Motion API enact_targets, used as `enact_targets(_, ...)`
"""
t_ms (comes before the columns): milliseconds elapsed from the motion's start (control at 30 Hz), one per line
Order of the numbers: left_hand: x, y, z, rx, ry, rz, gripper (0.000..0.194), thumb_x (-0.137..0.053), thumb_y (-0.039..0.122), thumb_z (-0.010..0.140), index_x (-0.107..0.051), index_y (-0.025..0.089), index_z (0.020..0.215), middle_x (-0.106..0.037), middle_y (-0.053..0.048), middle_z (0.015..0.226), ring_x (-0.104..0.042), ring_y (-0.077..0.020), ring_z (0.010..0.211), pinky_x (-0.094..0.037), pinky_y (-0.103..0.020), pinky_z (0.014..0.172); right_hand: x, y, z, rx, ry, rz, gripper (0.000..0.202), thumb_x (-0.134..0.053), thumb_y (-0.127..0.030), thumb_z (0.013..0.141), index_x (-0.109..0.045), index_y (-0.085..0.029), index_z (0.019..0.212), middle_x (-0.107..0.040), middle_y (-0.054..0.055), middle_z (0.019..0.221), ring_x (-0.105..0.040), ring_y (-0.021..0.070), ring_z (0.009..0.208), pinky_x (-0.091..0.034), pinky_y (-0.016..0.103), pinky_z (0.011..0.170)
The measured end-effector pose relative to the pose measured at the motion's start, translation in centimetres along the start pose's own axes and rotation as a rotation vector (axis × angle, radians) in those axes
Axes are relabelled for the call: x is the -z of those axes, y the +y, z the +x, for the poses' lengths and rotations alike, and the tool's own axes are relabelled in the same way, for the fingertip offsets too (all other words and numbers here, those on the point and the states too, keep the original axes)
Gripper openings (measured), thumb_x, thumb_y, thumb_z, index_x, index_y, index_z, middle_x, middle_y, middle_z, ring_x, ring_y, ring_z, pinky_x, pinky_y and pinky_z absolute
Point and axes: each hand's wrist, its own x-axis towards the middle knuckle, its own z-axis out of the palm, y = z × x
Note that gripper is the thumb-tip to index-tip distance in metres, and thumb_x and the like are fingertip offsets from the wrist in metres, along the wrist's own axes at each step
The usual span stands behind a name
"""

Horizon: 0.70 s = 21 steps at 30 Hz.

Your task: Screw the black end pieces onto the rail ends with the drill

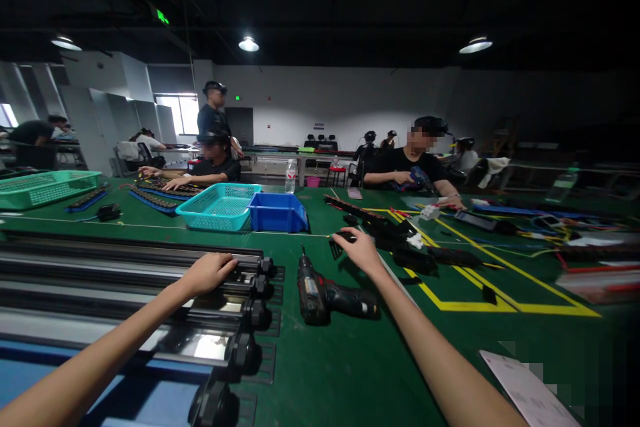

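My left hand point(213, 272) lies over the far end of a row of long metal bars point(207, 347) with black rounded fittings point(243, 349) at their right ends. Its fingers are curled together, and what they may grip is hidden. To the right, my right hand point(359, 250) pinches a small black slotted bracket point(337, 248) just above the green table. Between the hands a black cordless drill point(314, 290) lies on its side, its bit pointing away from me. Similar flat slotted black pieces point(264, 363) stick out beneath the bar ends.
Beyond the bars stand a turquoise basket point(215, 208) and a blue bin point(277, 213). Black strips and wires point(410, 240) lie across yellow tape lines point(475, 307). Opposite, one co-worker point(417, 160) holds a drill and another point(215, 163) handles strips.
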Motion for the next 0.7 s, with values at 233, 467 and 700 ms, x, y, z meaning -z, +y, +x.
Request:
enact_targets(233, -0.1, 0.1, 0.1, -0.006, 0.016, 0.026, 0.053, -0.024, 0.052, 0.094, -0.061, 0.019, 0.078, -0.066, -0.006, 0.076, -0.060, -0.0189, 0.075, -0.033, -0.025, 0.066, -3.9, 6.9, 1.8, -0.003, 0.028, 0.195, 0.056, -0.063, -0.055, 0.069, -0.063, -0.015, 0.108, -0.068, 0.010, 0.094, -0.063, 0.0243, 0.086, -0.048, 0.038, 0.081)
enact_targets(467, -0.2, -0.1, 0.1, -0.007, -0.003, -0.001, 0.052, -0.025, 0.053, 0.094, -0.064, 0.020, 0.083, -0.067, -0.006, 0.081, -0.061, -0.0199, 0.079, -0.034, -0.025, 0.069, -4.2, 8.4, -0.2, -0.019, 0.100, 0.333, 0.063, -0.064, -0.054, 0.070, -0.055, -0.016, 0.119, -0.065, 0.011, 0.105, -0.062, 0.0238, 0.093, -0.048, 0.039, 0.085)
enact_targets(700, -0.1, 0.2, 0.0, 0.001, -0.003, 0.016, 0.053, -0.025, 0.054, 0.094, -0.064, 0.019, 0.084, -0.067, -0.007, 0.082, -0.061, -0.0200, 0.078, -0.035, -0.025, 0.068, -4.4, 8.3, -0.8, -0.016, 0.099, 0.233, 0.056, -0.063, -0.059, 0.070, -0.062, -0.019, 0.109, -0.068, 0.008, 0.100, -0.062, 0.0247, 0.090, -0.047, 0.040, 0.085)
